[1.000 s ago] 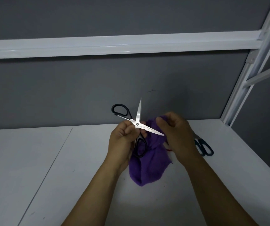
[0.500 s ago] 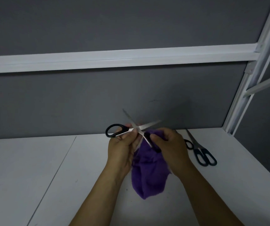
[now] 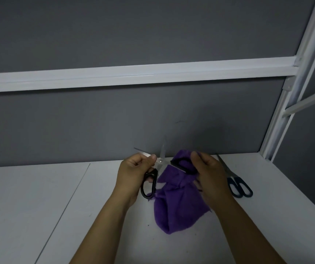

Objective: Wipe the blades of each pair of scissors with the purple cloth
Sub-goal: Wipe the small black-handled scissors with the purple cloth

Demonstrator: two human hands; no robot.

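My left hand (image 3: 134, 172) grips a pair of black-handled scissors (image 3: 150, 184) near the pivot, spread wide above the white table. One blade points up and one points left, both blurred. One black handle loop hangs below my left palm. The other loop lies against the purple cloth (image 3: 177, 204), where my right hand (image 3: 208, 172) holds it together with the cloth. The cloth hangs down from that hand to the tabletop. A second pair, the blue-handled scissors (image 3: 238, 186), lies closed on the table to the right of my right hand.
The white table (image 3: 38, 206) has a seam running diagonally on its left part. A grey wall with a white horizontal rail (image 3: 134, 76) stands right behind it. A white metal frame post (image 3: 278, 119) rises at the back right corner.
The black-handled scissors have turned in my hands: the handle that pointed left now sits in my right hand with the cloth, and the other loop hangs under my left hand. The view has tilted upward.
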